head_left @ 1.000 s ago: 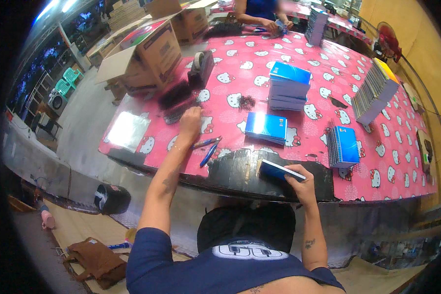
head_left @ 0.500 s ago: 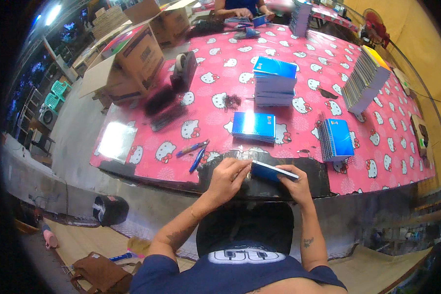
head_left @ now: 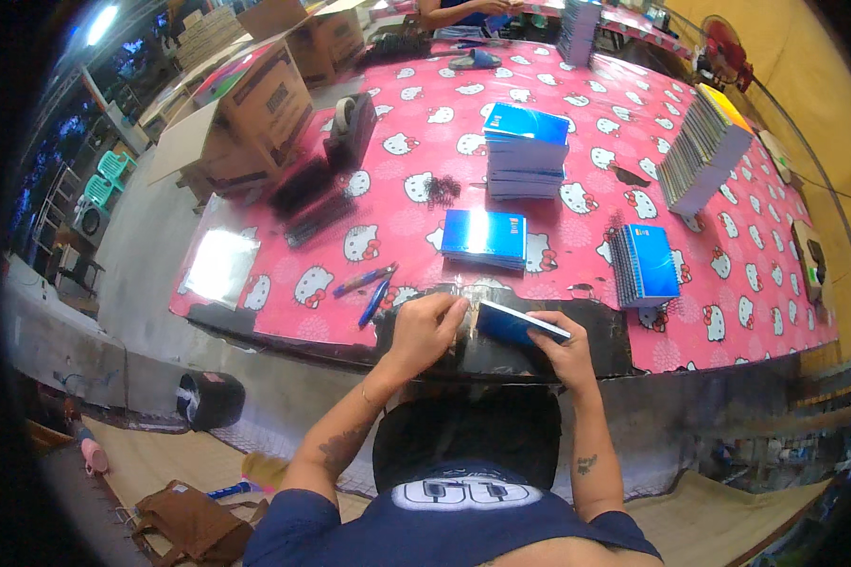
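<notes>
A small blue-covered notebook is tilted over the dark bare strip at the table's front edge. My right hand grips its right end, thumb on top. Just off the notebook's left end, my left hand is closed, thumb and forefinger pressed together; whatever may lie between them is too small to make out. Beyond my hands lies a short stack of blue notebooks. Blue-handled pliers and a pen-like tool rest left of them. Spiral-bound blue notebooks stand to the right.
A taller blue notebook stack stands farther back, with a long row of notebooks to its right. Black wire coils, a tape dispenser and a cardboard box occupy the left. Another person's hands show across the pink-covered table.
My left hand has drawn slightly left, away from the notebook's end. The notebook's cover faces me more, still in my right hand. The person across has raised their hands off the table.
</notes>
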A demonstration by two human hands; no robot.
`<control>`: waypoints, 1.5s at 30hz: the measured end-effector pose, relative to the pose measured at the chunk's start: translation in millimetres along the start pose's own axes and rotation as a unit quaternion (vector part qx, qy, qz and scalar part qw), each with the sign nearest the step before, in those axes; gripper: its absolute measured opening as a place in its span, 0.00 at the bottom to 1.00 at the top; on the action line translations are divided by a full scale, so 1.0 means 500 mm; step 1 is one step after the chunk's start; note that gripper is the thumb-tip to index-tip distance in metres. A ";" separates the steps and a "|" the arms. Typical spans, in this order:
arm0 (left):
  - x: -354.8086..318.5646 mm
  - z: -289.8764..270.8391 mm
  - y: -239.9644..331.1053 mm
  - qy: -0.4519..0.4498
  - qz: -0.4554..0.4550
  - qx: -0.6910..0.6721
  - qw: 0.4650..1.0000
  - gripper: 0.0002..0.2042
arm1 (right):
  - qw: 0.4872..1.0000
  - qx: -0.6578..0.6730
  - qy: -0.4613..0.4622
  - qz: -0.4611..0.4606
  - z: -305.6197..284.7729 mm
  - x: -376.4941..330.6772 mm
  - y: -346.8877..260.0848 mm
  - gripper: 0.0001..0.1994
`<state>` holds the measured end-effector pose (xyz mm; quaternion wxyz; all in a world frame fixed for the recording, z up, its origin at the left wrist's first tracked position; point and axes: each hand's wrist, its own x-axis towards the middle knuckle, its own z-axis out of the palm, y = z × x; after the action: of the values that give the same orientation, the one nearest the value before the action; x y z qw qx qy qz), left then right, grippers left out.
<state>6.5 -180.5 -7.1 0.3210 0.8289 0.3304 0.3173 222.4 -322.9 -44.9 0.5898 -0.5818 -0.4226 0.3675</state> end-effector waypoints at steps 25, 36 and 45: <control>-0.139 0.149 0.002 -0.007 0.132 0.292 0.947 0.46 | 1.000 -0.018 -0.018 -0.014 0.004 -0.014 0.002 0.12; -0.038 0.136 0.010 0.023 0.201 0.414 0.887 0.46 | 0.999 -0.013 -0.042 -0.015 -0.004 -0.017 -0.009 0.13; -0.136 0.184 -0.015 -0.037 0.282 0.249 0.926 0.46 | 0.999 0.022 -0.040 -0.026 -0.002 -0.020 0.029 0.16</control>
<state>32.2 -256.9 -88.4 0.0134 0.9522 0.1396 0.2715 220.2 -331.7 -60.3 0.5945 -0.5420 -0.4526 0.3847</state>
